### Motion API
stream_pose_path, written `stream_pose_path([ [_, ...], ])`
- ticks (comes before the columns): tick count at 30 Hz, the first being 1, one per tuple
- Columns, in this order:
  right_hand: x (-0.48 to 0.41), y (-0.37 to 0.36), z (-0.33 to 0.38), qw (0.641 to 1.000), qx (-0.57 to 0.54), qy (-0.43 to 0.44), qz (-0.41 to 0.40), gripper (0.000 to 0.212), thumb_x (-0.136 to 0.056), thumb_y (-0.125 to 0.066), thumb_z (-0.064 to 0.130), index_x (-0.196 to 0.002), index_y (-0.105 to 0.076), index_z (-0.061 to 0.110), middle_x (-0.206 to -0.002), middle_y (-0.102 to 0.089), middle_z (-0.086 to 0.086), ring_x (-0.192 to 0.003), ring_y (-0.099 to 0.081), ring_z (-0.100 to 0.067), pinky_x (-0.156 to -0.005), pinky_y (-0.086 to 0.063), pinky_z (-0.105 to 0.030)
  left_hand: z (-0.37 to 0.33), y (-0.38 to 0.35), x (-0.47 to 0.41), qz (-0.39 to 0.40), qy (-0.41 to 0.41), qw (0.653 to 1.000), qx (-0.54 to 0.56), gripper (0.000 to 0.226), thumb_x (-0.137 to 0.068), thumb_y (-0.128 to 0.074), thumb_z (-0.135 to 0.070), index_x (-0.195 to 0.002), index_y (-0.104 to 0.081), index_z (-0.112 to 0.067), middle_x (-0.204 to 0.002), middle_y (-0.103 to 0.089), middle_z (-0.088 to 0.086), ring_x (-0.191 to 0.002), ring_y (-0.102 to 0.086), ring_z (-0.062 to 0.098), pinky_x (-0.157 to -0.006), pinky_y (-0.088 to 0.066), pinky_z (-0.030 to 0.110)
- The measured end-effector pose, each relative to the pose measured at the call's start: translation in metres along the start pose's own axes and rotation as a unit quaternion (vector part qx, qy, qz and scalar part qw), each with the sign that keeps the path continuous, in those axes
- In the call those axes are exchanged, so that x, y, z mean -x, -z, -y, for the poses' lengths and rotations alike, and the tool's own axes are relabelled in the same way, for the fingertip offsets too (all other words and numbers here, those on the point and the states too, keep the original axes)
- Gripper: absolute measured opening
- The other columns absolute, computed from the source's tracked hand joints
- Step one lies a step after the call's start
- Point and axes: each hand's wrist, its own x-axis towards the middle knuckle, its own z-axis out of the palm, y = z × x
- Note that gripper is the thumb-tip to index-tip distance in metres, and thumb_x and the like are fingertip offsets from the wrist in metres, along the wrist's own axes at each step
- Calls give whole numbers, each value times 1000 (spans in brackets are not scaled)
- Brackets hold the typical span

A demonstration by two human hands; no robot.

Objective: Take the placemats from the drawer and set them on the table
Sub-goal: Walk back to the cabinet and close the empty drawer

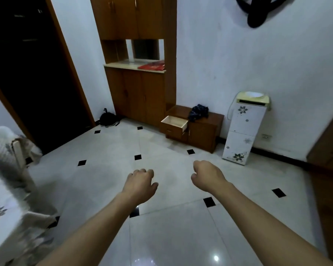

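Observation:
A low brown cabinet (202, 129) stands against the far wall, and its top left drawer (174, 122) is pulled out; the part of its pale inside that I see holds nothing. No placemats are in view. The table (0, 204), under a white floral cloth, fills the left edge of the view. My left hand (140, 184) and my right hand (208, 176) are stretched out over the floor, well short of the drawer. Both have their fingers curled in and hold nothing.
A tall wooden cupboard (140, 93) with a red box (152, 65) on its counter stands left of the cabinet. A dark cloth (198, 111) lies on the cabinet. A white water dispenser (244, 129) stands to its right. A covered chair (10, 150) is by the table, a dark doorway (33, 73) beyond.

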Motion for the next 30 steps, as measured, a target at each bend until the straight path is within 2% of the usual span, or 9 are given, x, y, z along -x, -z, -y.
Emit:
stream_pose_path([
  [7,-111,-14,9,1000,-6,-14,2,6,-86,-50,20,-88,-52,15,-91,-57,-6,-81,-57,-27,-61,-41,-32,35,-15,-121,24,-25,999,11,41,-92,-49,-47,-122,-55,-18,-117,-63,6,-107,-56,27,-89,-43,38],
  [9,-154,-17,21,1000,-7,-17,-1,4,-86,-50,20,-83,-50,16,-89,-57,-6,-80,-57,-26,-56,-37,-30,55,-16,-165,17,-32,999,15,42,-91,-50,-46,-121,-55,-18,-117,-63,6,-107,-56,28,-89,-44,38],
  [15,-277,-17,65,999,7,-34,-4,5,-85,-49,21,-81,-49,18,-84,-51,-3,-75,-52,-24,-49,-29,-28,109,1,-293,19,-63,998,4,39,-93,-48,-44,-120,-55,-15,-117,-61,9,-107,-55,29,-89,-42,41],
  [18,-328,-16,73,999,1,-45,-14,5,-85,-49,22,-81,-50,19,-83,-54,-2,-74,-53,-23,-49,-30,-29,128,10,-350,18,-77,997,8,38,-94,-48,-42,-120,-54,-15,-117,-61,9,-108,-54,29,-90,-42,41],
  [22,-394,-23,70,998,-8,-64,-16,5,-84,-50,22,-80,-51,18,-83,-56,-3,-72,-53,-23,-46,-27,-27,147,4,-421,23,-87,996,19,38,-93,-48,-43,-120,-54,-17,-117,-62,7,-108,-55,28,-89,-42,40],
  [27,-489,-40,56,997,-16,-70,0,9,-84,-50,20,-77,-45,19,-75,-48,0,-68,-48,-22,-46,-24,-27,160,-12,-515,34,-100,994,21,37,-94,-49,-41,-121,-54,-17,-118,-62,7,-108,-55,27,-91,-42,38],
  [30,-564,-51,40,998,-23,-64,-8,7,-84,-50,22,-78,-47,18,-81,-53,-3,-71,-52,-25,-46,-26,-28,166,-22,-584,40,-99,994,15,37,-94,-49,-41,-122,-55,-16,-118,-62,7,-107,-56,26,-90,-43,38],
])
